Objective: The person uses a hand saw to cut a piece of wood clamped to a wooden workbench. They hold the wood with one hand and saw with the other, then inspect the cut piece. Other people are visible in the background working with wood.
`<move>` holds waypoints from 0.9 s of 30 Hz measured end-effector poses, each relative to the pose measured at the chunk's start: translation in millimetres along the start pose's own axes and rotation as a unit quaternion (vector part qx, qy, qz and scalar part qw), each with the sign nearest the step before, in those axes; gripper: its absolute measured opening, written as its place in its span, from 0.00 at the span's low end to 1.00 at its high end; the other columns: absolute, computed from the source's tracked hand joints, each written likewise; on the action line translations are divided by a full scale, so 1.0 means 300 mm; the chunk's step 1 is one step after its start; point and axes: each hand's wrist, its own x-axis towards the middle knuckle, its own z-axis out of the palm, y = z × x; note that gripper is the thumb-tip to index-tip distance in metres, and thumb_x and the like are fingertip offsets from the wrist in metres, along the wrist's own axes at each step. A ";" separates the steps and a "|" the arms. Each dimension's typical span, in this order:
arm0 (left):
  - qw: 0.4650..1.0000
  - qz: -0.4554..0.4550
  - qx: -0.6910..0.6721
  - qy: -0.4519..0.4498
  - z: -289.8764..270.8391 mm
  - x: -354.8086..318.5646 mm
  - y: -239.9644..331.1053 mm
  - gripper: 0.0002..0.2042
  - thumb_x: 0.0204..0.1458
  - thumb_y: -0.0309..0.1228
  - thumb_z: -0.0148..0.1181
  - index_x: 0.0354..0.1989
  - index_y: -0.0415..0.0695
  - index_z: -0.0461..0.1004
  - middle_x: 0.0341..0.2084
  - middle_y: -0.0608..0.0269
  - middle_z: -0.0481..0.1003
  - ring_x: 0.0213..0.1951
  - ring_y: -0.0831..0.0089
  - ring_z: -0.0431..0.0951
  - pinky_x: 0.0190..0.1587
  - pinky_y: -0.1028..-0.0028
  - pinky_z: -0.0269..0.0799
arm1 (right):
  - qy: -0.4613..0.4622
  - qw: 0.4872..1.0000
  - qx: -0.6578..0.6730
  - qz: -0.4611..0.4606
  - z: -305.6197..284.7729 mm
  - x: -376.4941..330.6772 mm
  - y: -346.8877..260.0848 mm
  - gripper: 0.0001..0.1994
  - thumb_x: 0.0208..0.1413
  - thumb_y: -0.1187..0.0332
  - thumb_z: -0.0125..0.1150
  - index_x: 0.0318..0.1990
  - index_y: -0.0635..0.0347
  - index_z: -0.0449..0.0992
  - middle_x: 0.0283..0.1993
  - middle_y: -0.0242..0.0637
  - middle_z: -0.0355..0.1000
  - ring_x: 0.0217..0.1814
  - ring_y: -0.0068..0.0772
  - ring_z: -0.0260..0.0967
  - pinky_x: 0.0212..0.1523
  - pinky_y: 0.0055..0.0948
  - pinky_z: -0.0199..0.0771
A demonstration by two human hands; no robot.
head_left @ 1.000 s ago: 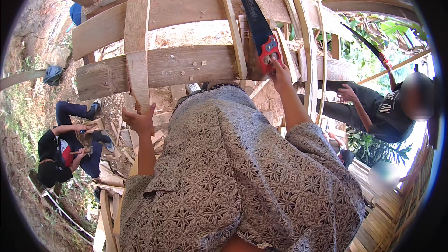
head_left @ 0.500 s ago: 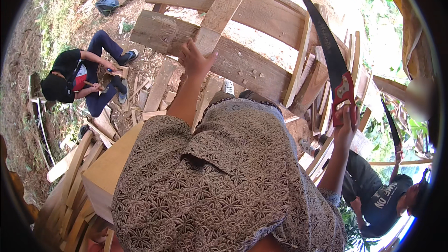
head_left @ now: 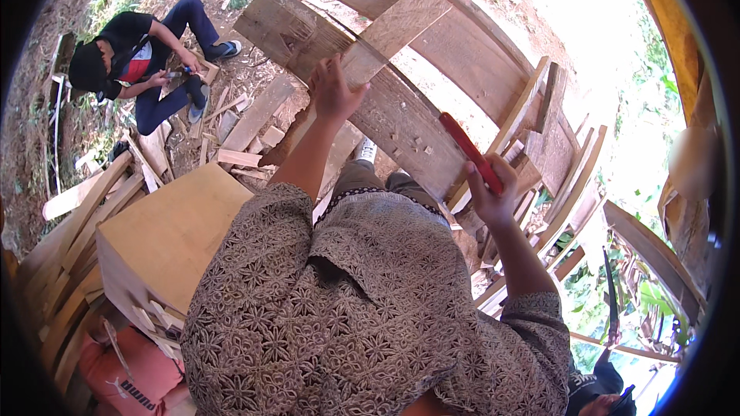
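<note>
Brown weathered wooden surface [head_left: 401, 112]: long planks, spaced apart.
Red-handled saw [head_left: 465, 146]: slanted over the planks, dark blade nearly edge-on.
Short pale wooden board [head_left: 408, 21]: crosswise on the planks.
Left hand [head_left: 334, 96]: grip around the board's near end.
Right hand [head_left: 493, 194]: grip clenched on the saw's handle.

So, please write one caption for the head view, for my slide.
Right hand holding a red-handled saw, left hand at the near end of a board lying across planks.

head fisheye | from above | faces down | near the fingers [head_left: 322, 75]
</note>
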 end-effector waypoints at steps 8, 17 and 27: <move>1.000 -0.010 0.020 0.021 0.036 -0.008 0.002 0.46 0.42 0.49 0.77 0.68 0.44 0.60 0.61 0.46 0.63 0.64 0.43 0.63 0.65 0.43 0.56 | -0.027 0.999 0.027 -0.033 0.095 0.181 0.093 0.13 0.60 0.67 0.70 0.27 0.61 0.73 0.20 0.31 0.64 0.22 0.24 0.61 0.25 0.29 0.61; 0.996 -0.052 0.051 0.041 0.083 0.023 0.002 0.36 0.51 0.54 0.67 0.64 0.46 0.66 0.60 0.45 0.65 0.64 0.44 0.63 0.63 0.43 0.55 | -0.031 0.996 0.024 -0.079 0.162 0.218 0.202 0.16 0.61 0.63 0.70 0.27 0.61 0.73 0.19 0.30 0.61 0.21 0.22 0.56 0.24 0.29 0.58; 0.954 -0.260 0.039 0.144 0.225 0.214 0.064 0.18 0.61 0.51 0.53 0.40 0.51 0.81 0.43 0.56 0.79 0.54 0.52 0.75 0.59 0.46 0.58 | -0.030 0.996 0.016 -0.077 0.158 0.201 0.282 0.16 0.61 0.64 0.71 0.26 0.60 0.72 0.19 0.31 0.59 0.20 0.23 0.55 0.24 0.30 0.58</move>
